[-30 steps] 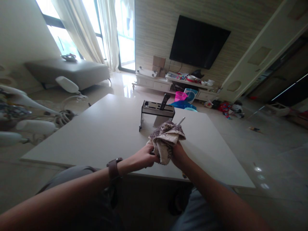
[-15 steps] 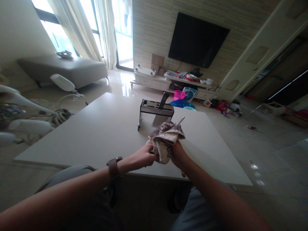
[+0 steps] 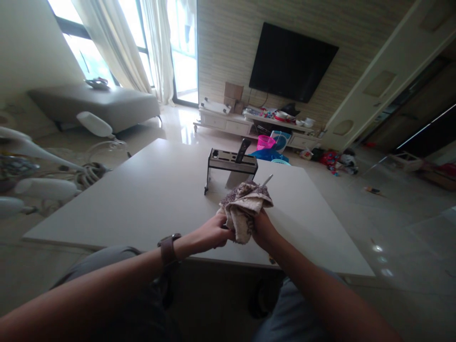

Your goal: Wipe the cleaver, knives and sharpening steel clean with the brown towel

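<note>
Beyond the white table (image 3: 153,190), a pale tiled floor, a wall-mounted television (image 3: 292,61), a low white cabinet (image 3: 231,125) and, farther left, a grey padded bench (image 3: 103,102) near long curtains (image 3: 107,47). Just past the far edge, a pink basket (image 3: 265,141) and a blue tub (image 3: 269,155). Near edge just in front of the knees, with both forearms reaching in over it. To the left, a wide stretch of white tabletop out to a pointed corner; to the right, a narrower stretch, with the side edge slanting toward the near corner. At the near edge, a small yellow-and-black item (image 3: 272,260), partly hidden by the right forearm.

Bunched between both hands, above the tabletop: a brown-and-cream patterned towel (image 3: 245,204). Left hand (image 3: 215,230) with thumb and fingers pinching the lower left folds. Right hand (image 3: 263,230) against the lower right side, fingers hidden by the towel; pressed together or spread, impossible to tell. Out of the towel's upper right, a slim metallic tip (image 3: 268,179), slanting up. Just beyond the towel, slightly left, an upright open-framed knife block (image 3: 224,156) with one black-handled knife (image 3: 242,149) slotted in.
</note>
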`<state>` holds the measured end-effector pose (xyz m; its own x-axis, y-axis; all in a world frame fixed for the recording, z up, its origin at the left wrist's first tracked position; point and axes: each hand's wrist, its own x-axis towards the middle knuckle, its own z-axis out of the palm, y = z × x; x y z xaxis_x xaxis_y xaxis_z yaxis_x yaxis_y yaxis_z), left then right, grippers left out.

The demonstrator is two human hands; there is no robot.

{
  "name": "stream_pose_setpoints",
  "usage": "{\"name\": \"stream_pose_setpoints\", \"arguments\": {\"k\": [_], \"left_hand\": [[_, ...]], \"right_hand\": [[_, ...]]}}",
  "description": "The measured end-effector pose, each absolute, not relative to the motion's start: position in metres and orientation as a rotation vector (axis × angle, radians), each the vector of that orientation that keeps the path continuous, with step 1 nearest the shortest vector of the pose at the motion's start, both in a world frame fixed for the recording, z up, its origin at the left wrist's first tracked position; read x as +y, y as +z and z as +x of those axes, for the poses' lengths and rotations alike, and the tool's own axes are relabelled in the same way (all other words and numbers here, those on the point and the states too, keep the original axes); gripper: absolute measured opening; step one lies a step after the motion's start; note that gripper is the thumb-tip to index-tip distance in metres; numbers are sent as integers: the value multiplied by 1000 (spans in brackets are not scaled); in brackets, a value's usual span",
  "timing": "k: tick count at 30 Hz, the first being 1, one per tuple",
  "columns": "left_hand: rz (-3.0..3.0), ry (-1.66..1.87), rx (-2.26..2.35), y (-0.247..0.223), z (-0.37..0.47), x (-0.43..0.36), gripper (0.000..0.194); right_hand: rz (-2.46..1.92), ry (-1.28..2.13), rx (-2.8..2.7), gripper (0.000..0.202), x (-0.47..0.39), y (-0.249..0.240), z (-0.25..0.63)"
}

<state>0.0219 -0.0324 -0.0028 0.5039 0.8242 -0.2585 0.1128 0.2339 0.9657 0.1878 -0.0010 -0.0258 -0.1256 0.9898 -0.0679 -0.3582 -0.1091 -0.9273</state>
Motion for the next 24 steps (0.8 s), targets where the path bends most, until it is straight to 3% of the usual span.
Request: {"name": "stream_pose_setpoints", "arguments": {"k": [9,24], "left_hand": [[1233,601,974,-2,23,-33,30],[1255,603,994,-3,23,-33,30]], "right_hand": [[-940,1497,-947,28,1,-29,190],[-947,1513,-919,39,4,-37,190]]}}
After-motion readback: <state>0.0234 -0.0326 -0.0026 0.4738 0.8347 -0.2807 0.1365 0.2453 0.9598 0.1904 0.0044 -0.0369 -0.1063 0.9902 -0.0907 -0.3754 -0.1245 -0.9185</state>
